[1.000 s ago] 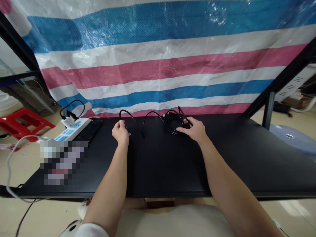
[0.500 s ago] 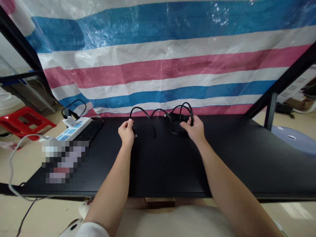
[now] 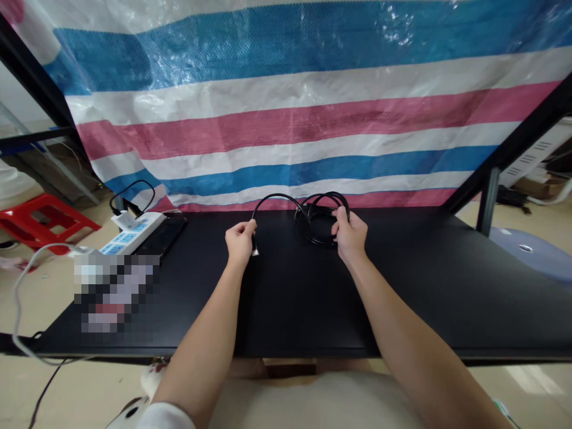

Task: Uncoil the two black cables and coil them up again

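Observation:
A black cable (image 3: 315, 221) lies partly coiled at the back of the black table (image 3: 286, 298). My right hand (image 3: 349, 235) is closed around the right side of the coil, lifting its loops off the table. My left hand (image 3: 240, 241) pinches the cable's free end, with the small plug tip showing just below my fingers. A loose arc of cable (image 3: 274, 199) runs from my left hand up and over to the coil.
A white power strip (image 3: 134, 230) with a black plug and cord sits at the table's back left, beside a dark flat device (image 3: 161, 236). A striped tarp (image 3: 286, 107) hangs behind. A red stool (image 3: 42, 220) stands on the floor at left.
My left hand has moved right with the cable end, shortening the loose arc. My right hand has gathered the loops and closed on the coil.

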Demonstrator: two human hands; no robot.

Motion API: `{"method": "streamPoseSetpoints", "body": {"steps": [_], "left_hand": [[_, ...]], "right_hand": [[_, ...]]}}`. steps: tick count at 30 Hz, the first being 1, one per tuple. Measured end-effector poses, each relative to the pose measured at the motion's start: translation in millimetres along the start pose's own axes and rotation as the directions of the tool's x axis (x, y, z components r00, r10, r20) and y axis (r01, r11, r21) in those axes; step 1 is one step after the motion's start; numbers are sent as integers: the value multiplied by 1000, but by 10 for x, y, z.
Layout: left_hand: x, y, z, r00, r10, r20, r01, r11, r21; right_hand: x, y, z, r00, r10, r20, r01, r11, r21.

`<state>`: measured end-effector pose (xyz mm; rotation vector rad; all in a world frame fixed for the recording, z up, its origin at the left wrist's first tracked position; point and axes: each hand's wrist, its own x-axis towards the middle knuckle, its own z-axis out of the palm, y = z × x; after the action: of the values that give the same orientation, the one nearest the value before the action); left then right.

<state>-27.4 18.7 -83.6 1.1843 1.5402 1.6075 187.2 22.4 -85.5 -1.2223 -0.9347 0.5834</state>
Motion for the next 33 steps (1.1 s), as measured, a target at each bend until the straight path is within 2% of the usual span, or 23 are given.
{"method": "streamPoseSetpoints", "body": {"steps": [2,6,8,11,14,16,18,20,21,22,24,26,27,28,30,33], "left_hand": [[-73,21,53,1000,18,-13,-16,992,128],[-207,73,164,995,87,-48,-69,952,297],[-229,77,199,993,102,-52,-80,945,317],[-214,44,225,998,67,16,-69,963,260],[-200,-3,238,984,-48,173,17,985,172],[-206,-18,239,952,-96,291,55,988,144],[-214,-16,232,917,-121,380,68,987,149],[-207,-3,217,908,-135,397,58,978,198],[-195,6,209,916,-133,378,45,971,235],[-178,17,200,929,-128,346,29,960,277],[-134,43,183,949,-129,286,11,925,380],[-99,71,167,956,-157,249,4,853,522],[-90,82,159,961,-163,222,-4,797,603],[-88,89,152,969,-158,188,-12,732,681],[-103,86,138,986,-122,114,-16,611,791],[-138,32,116,997,-56,60,-21,531,847]], "right_hand": [[-8,11,23,1000,1,21,-2,998,63],[-119,-5,69,979,-123,162,108,989,98],[-187,-24,89,957,-163,239,148,986,82],[-250,-41,116,956,-155,249,140,987,79],[-266,-60,132,953,-29,301,-37,977,212],[-267,-81,132,897,82,434,-233,922,309],[-271,-93,131,813,147,564,-387,859,334],[-278,-74,142,763,179,621,-452,835,315],[-284,-50,154,760,192,620,-453,841,295],[-293,-15,170,776,201,597,-428,864,265],[-319,73,206,845,179,505,-291,944,153],[-353,169,237,910,58,411,-59,998,-10],[-371,212,247,921,-24,388,63,994,-87],[-388,248,253,917,-103,384,172,974,-149],[-417,293,254,879,-215,426,337,911,-237],[-438,296,230,766,-224,602,507,787,-352]]}}
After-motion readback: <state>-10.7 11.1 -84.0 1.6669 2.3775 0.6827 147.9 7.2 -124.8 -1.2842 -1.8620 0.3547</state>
